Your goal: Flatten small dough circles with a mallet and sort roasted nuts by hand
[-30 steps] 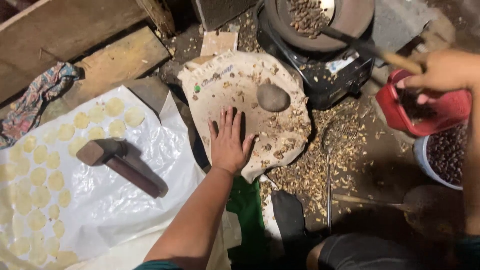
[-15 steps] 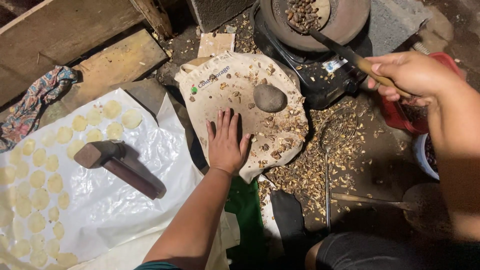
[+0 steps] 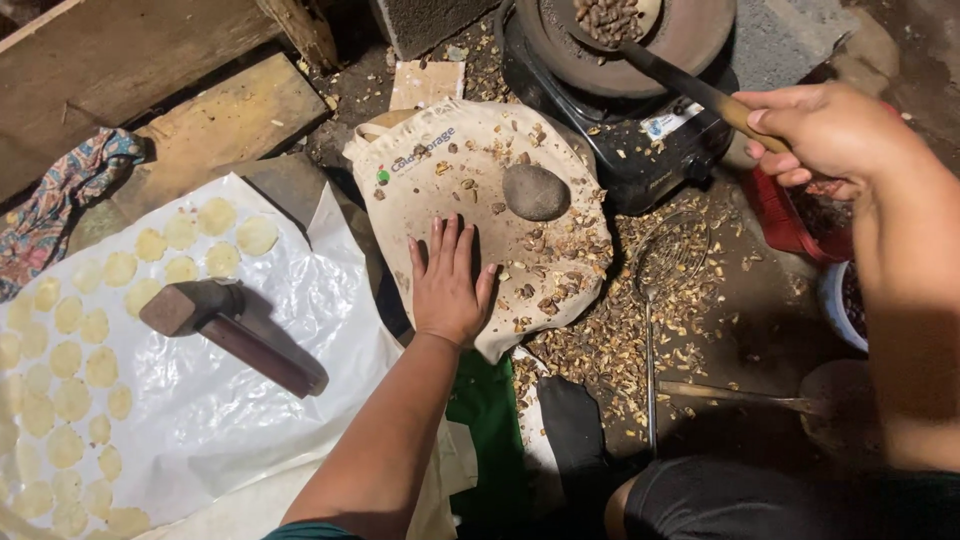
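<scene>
One head-worn camera is looking steeply down at the floor from just above the person's arms. It is sitting close: the left hand (image 3: 449, 288) is lying near the middle of the frame, the right hand (image 3: 825, 135) is reaching in at the upper right. The white plastic sheet (image 3: 190, 400) is filling the lower left, the dark pan (image 3: 690, 40) is touching the top edge. No second view is sharing the scene.

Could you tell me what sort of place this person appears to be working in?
Probably a rustic, floor-level cooking area for handmade snacks. A pan of nuts sits on a small stove, broken shells litter the ground, and flattened pale discs lie on a white plastic sheet beside a wooden mallet.
</scene>
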